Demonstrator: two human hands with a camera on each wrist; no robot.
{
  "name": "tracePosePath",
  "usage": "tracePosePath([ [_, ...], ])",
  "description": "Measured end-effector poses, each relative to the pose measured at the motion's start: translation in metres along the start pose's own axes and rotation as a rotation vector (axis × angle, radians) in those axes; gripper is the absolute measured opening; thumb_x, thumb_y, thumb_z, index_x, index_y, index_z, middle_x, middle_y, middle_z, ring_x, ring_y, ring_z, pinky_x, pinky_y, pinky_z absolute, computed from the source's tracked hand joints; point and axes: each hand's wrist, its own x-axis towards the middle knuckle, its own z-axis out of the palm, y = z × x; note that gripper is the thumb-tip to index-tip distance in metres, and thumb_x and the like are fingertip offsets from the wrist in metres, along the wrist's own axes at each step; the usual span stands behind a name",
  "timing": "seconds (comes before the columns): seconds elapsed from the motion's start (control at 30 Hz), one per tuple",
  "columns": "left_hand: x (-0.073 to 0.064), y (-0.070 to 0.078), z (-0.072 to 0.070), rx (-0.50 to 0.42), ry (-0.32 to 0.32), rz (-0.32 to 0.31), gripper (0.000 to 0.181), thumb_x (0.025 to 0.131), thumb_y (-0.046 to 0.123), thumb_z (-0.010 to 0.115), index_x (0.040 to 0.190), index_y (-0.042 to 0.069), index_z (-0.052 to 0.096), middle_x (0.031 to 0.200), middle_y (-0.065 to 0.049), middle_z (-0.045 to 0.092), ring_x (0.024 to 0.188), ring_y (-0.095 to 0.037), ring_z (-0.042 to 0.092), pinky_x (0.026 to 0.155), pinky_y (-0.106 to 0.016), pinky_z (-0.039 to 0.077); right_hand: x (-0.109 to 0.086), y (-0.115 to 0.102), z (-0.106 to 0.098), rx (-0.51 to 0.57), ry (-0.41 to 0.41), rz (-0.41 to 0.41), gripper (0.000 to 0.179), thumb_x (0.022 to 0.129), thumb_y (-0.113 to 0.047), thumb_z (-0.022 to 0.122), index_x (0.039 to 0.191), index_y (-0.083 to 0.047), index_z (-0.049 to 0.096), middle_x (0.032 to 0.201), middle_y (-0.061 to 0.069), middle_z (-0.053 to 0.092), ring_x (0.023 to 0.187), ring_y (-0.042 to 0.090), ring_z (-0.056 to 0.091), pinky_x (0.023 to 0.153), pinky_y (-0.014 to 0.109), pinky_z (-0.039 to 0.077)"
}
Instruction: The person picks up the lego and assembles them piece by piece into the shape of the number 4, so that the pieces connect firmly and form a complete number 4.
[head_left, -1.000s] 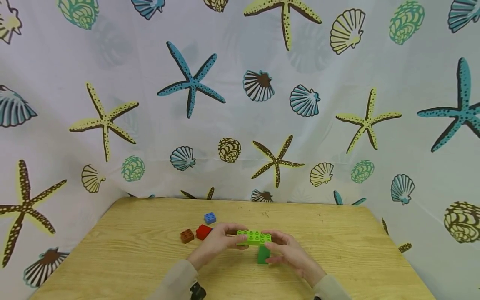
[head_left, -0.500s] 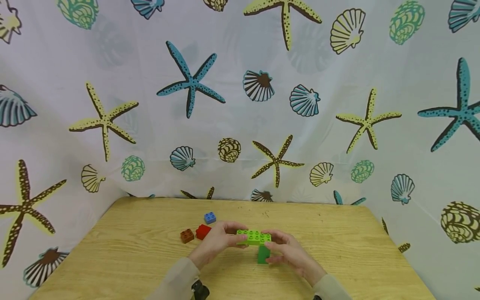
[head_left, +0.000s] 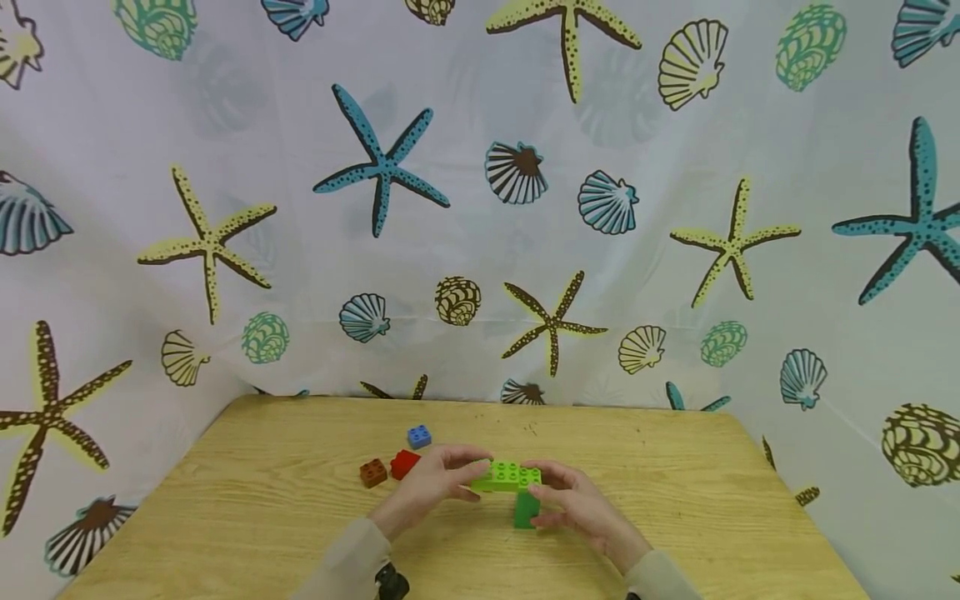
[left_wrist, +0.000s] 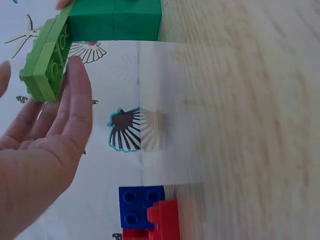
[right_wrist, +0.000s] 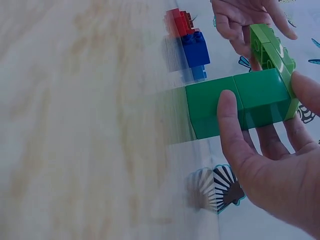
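A long light green toy brick lies across the top of two stacked dark green bricks, its left half jutting out beyond them. The stack stands on the table. My right hand holds this stack from the right, with fingers spread along both sides of the dark green bricks and the thumb at the light green brick. Around the jutting end is my left hand. In the left wrist view its thumb stands away from the light green brick, and its fingers extend loosely beside it.
On the wooden table, left of my hands, lie a brown brick, a red brick and a light blue brick. A dark blue brick sits against the red one. A patterned curtain hangs behind the table.
My left hand's fingers have loosened from the light green brick's left end and shifted slightly. The right hand and the stack have stayed in place.
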Motion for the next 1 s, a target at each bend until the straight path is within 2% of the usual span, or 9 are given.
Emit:
tracePosePath([
  [0.2,-0.005,-0.003,-0.016,0.001,0.066,-0.007,0.054,0.096,0.045,0.058,0.128,0.002,0.062,0.123,-0.013,0.066,0.103,-0.024,0.068,0.085,-0.036,0.057,0.001,-0.002,0.002,0.007,-0.002,0.005,0.055,0.095,-0.028,0.065,0.144,-0.008,0.047,0.134,0.011,0.054,0.110,0.016,0.059,0.084,0.037,0.057],
  [0.4,-0.010,-0.007,-0.032,0.014,0.060,-0.026,0.049,0.099,0.039,0.056,0.130,0.002,0.059,0.118,-0.016,0.068,0.106,-0.027,0.067,0.091,-0.044,0.055,-0.001,-0.001,0.002,0.011,-0.005,0.013,0.057,0.096,-0.027,0.064,0.146,-0.007,0.044,0.135,0.011,0.053,0.110,0.016,0.059,0.085,0.037,0.057],
  [0.53,-0.015,-0.009,-0.043,0.081,0.098,-0.043,0.043,0.097,0.031,0.061,0.129,0.001,0.060,0.122,-0.020,0.065,0.103,-0.025,0.067,0.091,-0.043,0.054,-0.002,-0.001,0.002,0.013,-0.001,0.011,0.058,0.096,-0.028,0.064,0.146,-0.006,0.044,0.135,0.011,0.052,0.110,0.016,0.059,0.085,0.037,0.057],
  [0.7,-0.025,-0.013,-0.061,0.229,0.137,-0.056,0.030,0.094,0.012,0.065,0.121,0.000,0.065,0.118,-0.015,0.067,0.100,-0.019,0.064,0.083,-0.036,0.056,-0.002,-0.001,0.002,0.005,-0.014,0.009,0.061,0.096,-0.030,0.064,0.148,-0.007,0.042,0.136,0.011,0.051,0.112,0.016,0.058,0.087,0.037,0.057],
  [0.83,-0.030,-0.016,-0.072,0.262,0.086,-0.052,0.026,0.092,0.000,0.064,0.117,-0.002,0.066,0.115,-0.012,0.067,0.101,-0.021,0.063,0.082,-0.035,0.056,-0.001,0.001,0.001,-0.005,-0.020,0.013,0.061,0.096,-0.030,0.063,0.148,-0.008,0.041,0.138,0.011,0.050,0.113,0.016,0.057,0.087,0.039,0.056],
  [1.0,-0.033,-0.016,-0.078,0.290,0.022,-0.076,0.030,0.087,-0.007,0.064,0.117,-0.004,0.066,0.117,-0.018,0.067,0.104,-0.026,0.063,0.083,-0.035,0.056,0.000,0.002,-0.001,-0.007,-0.028,0.010,0.059,0.097,-0.029,0.063,0.148,-0.009,0.041,0.140,0.012,0.049,0.115,0.016,0.057,0.088,0.039,0.056],
])
